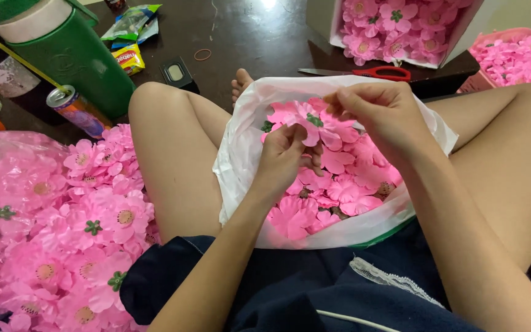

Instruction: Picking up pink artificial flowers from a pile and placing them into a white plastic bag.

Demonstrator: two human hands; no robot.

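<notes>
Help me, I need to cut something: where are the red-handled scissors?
The scissors lie on the dark floor at top centre, just beyond the white bag, before the box of pink flowers.

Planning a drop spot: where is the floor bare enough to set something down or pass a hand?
Bare dark floor lies between the snack packets, the scissors and the box of flowers, holding only a rubber band. Crowded: the flower pile at left, the green jug and can, and the bag under the left hand and right hand.
</notes>
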